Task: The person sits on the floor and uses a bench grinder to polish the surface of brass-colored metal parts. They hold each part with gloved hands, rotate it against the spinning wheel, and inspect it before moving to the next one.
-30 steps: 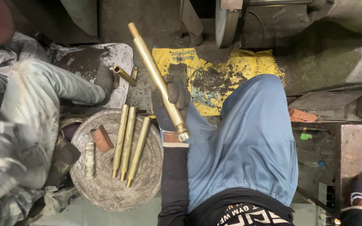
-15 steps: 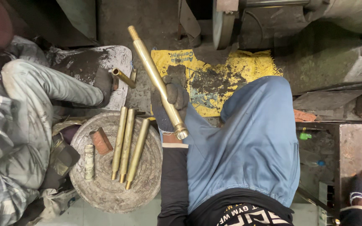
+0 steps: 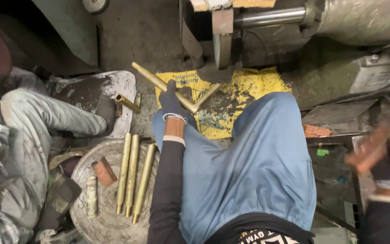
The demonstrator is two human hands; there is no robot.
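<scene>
Brass is what we are gripping: our left hand [image 3: 173, 105], in a dark glove, is closing around a long brass rod [image 3: 159, 83] and holding it slantwise above a yellow sack [image 3: 244, 88] spread on the grimy floor. We are seeing a second brass piece [image 3: 206, 97] meeting the rod's lower end at an angle, so the two are forming a shallow V just beside the glove; whether they are joined or only touching, we cannot tell. Our right hand [image 3: 384, 156] is showing as a blur at the right edge, also gloved, and it is wrapping around a reddish-brown block [image 3: 370, 151]. Down at the lower left, three more brass rods [image 3: 132, 176] are lying side by side on a round, worn stone slab [image 3: 109, 221], with a small brown block [image 3: 103, 171] and a pale ribbed cylinder [image 3: 91, 196] resting just beside them on the same slab. Another short brass tube [image 3: 127, 103] is lying near a foot in a dark shoe [image 3: 106, 110], which belongs to another person sitting at our left in pale, stained trousers [image 3: 46, 119]. Our own knee, in blue cloth [image 3: 258, 167], is filling the middle of the view, and a grey machine with a steel shaft [image 3: 269, 17] is standing beyond the sack at the top.
</scene>
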